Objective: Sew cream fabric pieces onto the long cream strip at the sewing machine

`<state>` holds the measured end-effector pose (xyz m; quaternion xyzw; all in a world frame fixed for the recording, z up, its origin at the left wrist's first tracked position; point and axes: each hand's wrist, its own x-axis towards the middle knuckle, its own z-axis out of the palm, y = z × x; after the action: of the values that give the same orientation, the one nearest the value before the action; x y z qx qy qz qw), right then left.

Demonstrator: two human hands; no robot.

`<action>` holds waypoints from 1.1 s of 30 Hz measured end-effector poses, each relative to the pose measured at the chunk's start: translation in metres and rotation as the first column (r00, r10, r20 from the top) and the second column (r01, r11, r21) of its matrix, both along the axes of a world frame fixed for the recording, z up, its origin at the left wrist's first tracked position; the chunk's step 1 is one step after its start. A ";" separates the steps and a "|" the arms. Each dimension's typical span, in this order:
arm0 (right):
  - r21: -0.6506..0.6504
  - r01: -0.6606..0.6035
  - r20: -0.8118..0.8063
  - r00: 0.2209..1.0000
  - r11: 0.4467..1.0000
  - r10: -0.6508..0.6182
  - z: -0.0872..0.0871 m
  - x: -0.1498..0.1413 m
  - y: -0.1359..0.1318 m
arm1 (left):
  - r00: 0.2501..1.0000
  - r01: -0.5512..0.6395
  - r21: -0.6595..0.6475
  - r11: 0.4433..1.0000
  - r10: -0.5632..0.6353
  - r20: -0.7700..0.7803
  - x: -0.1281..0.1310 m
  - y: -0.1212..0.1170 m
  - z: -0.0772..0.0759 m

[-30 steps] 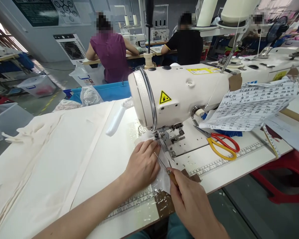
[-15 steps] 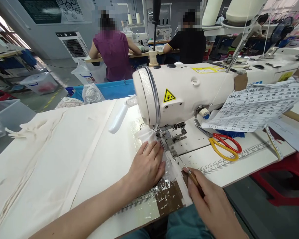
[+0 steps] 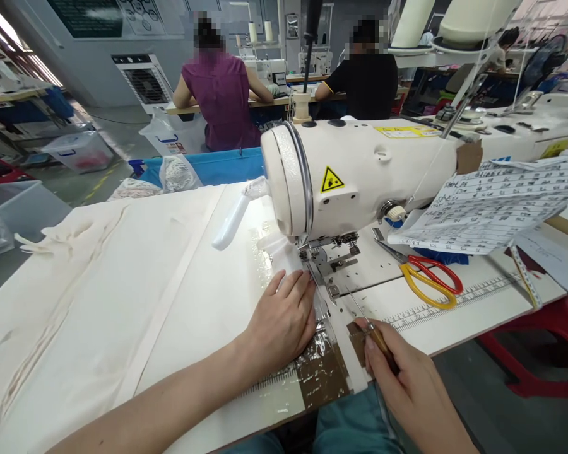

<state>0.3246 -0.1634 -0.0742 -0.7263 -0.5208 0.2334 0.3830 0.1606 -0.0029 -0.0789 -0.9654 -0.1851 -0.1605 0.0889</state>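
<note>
Left hand [image 3: 284, 315] palm-down on white fabric [image 3: 284, 257] by the sewing machine [image 3: 360, 183] needle area; can't tell if gripping. Right hand [image 3: 409, 375] grasps wooden-handled awl [image 3: 381, 345] near worktop [image 3: 435, 334] front edge. White strip [image 3: 344, 353] reaches that edge.

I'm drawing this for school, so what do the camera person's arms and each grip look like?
The left grip and right grip are human hands without gloves. I see no rings, watch or bracelets. The left forearm and the visible part of the right forearm have no sleeves, cables or printed markings.
</note>
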 end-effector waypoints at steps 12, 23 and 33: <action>0.007 0.018 -0.008 1.000 1.000 -0.018 -0.004 0.003 -0.003 | 1.000 -0.005 -0.065 0.998 0.003 -0.031 -0.001 -0.002 0.002; 0.048 0.139 -0.076 0.988 0.989 -0.135 -0.002 -0.007 -0.004 | 0.999 -0.002 -0.061 0.998 0.000 -0.032 0.000 0.001 0.001; 0.255 0.023 0.016 0.999 0.967 -0.028 0.002 -0.017 0.010 | 0.999 -0.031 -0.129 0.991 0.032 0.009 0.004 0.016 -0.002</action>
<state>0.3078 -0.1537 -0.0721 -0.6798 -0.5408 0.1527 0.4712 0.1647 0.0130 -0.0806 -0.9652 -0.2107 -0.1521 0.0281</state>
